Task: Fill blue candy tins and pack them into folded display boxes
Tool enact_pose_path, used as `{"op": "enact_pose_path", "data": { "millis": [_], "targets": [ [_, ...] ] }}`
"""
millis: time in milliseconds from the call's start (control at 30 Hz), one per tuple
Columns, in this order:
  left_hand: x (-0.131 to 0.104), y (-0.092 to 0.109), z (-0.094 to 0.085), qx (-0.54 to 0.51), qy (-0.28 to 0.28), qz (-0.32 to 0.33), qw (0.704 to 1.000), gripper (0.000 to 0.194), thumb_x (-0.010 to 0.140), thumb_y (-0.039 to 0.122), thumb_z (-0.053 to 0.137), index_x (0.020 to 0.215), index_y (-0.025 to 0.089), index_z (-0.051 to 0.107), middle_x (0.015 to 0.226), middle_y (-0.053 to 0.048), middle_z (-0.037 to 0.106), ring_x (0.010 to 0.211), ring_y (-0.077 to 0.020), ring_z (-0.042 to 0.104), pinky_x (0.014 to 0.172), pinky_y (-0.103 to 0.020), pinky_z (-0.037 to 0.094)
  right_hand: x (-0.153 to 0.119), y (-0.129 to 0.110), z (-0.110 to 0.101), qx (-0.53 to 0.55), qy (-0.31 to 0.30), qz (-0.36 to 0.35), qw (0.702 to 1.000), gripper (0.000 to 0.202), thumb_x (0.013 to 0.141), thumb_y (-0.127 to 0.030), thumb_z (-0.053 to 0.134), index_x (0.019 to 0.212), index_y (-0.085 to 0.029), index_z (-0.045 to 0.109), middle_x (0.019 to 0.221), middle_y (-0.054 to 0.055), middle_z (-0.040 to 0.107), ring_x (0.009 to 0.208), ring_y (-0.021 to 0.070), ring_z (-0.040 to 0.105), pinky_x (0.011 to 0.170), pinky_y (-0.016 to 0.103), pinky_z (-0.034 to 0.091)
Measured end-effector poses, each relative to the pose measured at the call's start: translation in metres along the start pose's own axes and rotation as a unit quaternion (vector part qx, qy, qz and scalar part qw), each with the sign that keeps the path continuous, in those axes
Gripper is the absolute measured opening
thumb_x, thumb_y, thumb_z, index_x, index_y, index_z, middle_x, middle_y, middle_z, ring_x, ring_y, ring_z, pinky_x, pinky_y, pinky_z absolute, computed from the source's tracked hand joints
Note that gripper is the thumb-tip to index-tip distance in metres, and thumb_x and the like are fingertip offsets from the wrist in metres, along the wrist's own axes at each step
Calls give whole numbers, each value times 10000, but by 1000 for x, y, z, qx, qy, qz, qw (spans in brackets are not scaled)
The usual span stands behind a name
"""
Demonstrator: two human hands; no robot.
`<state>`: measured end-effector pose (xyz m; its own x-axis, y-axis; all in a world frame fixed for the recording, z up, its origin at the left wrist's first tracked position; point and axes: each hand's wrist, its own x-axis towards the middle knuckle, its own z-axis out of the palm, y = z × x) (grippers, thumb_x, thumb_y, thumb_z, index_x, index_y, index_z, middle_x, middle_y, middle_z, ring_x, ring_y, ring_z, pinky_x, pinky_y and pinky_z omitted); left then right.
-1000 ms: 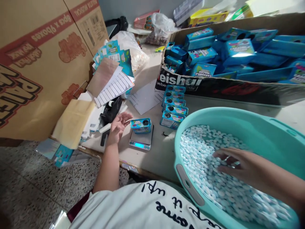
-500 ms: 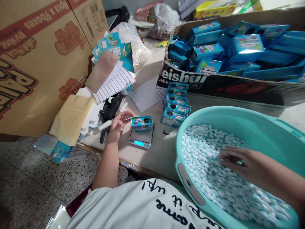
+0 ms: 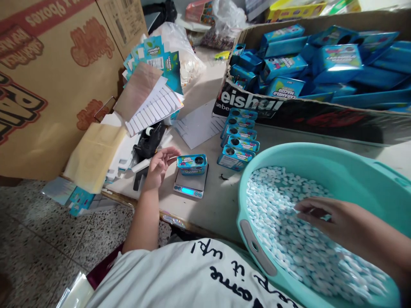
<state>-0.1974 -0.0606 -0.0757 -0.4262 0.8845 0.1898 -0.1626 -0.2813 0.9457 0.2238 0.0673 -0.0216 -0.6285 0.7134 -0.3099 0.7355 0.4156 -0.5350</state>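
Note:
A small blue box [image 3: 192,164] with a round dark hole in its top stands on a digital scale [image 3: 189,188] with a lit display. Just left of this box is my left hand [image 3: 161,164], palm up, fingers apart and holding nothing. My right hand [image 3: 316,211] is over the white and pale blue candies [image 3: 282,214] in a large turquoise tub [image 3: 340,160]. Its thumb and fingers are bent toward each other, and what they hold, if anything, is too small to name. Several similar blue boxes [image 3: 236,157] stand in a row between scale and tub.
Behind the tub, an open carton [image 3: 289,112] is full of blue boxes. Flattened packaging and paper [image 3: 154,107] lie at the left beside a large brown carton [image 3: 61,94]. A black object [image 3: 149,143] lies behind my left hand. The table's front edge [image 3: 180,222] runs below the scale.
The view has shifted slightly. Both hands keep nearly the same places, and the box remains on the scale.

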Motion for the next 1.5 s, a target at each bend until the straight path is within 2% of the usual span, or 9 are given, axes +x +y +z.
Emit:
{"op": "enact_pose_path", "data": {
  "millis": [133,267,433,633,800,967,1300,1400,1500],
  "targets": [
    [0,-1,0,10,1,-6,1000,771,638,791,776,1126,198,711,1104,-123,739,1077,-277,711,963,-405,554,0,-2,-2,-7,9,19,1000,198,817,-418,553,770,-286,692,809,62,781,722,283,739,666,380,553],
    [-1,-1,1,8,-10,3,1000,750,663,784,766,1133,203,713,1113,-120,740,1085,-267,706,965,-395,550,-1,-22,-8,-16,74,18,997,222,836,-443,540,790,-284,687,835,65,784,725,283,737,680,387,549],
    [-2,3,1,-1,-15,13,1000,707,674,765,773,1113,214,720,1073,-102,745,1041,-243,708,926,-371,557,17,-81,-25,-64,165,-117,977,333,916,-479,468,865,-268,721,894,94,777,729,263,707,695,397,532],
    [-4,2,3,-32,0,-1,999,704,657,751,796,1086,198,722,1033,-100,736,1011,-241,699,915,-381,547,84,-172,-32,-162,92,-324,927,312,983,-298,439,924,-228,737,913,70,751,816,224,690,716,332,490],
    [-7,5,8,-41,13,-13,999,702,676,751,783,1076,177,718,1038,-112,720,1016,-240,676,930,-385,538,123,-216,-15,-276,5,-340,899,185,939,-105,559,935,-175,731,906,83,750,796,220,696,664,306,443],
    [-8,9,10,-67,4,-11,998,649,710,711,787,1077,178,735,1027,-104,714,1010,-226,665,923,-358,538,131,-221,-7,-329,-19,-339,881,149,864,-47,645,883,-172,724,900,87,754,803,232,704,656,309,440],
    [-8,10,10,-54,15,-19,998,669,700,749,767,1058,185,745,1019,-103,720,1012,-235,673,911,-359,546,126,-222,-10,-303,-46,-336,890,179,945,-85,577,1044,-140,716,1005,98,750,914,225,707,750,297,488],
    [-7,6,6,-55,6,-9,998,655,712,735,768,1076,191,746,1022,-99,727,1000,-223,679,872,-335,558,108,-213,-21,-305,-13,-338,890,244,930,-59,535,1073,-144,713,1013,115,750,906,242,713,754,319,514],
    [-7,2,3,-42,-11,1,999,646,716,714,779,1096,193,742,1035,-99,731,990,-215,685,844,-312,561,72,-183,-38,-257,15,-281,924,321,981,-166,423,1085,-195,726,1068,120,765,902,269,732,748,374,558]
  ]
}}
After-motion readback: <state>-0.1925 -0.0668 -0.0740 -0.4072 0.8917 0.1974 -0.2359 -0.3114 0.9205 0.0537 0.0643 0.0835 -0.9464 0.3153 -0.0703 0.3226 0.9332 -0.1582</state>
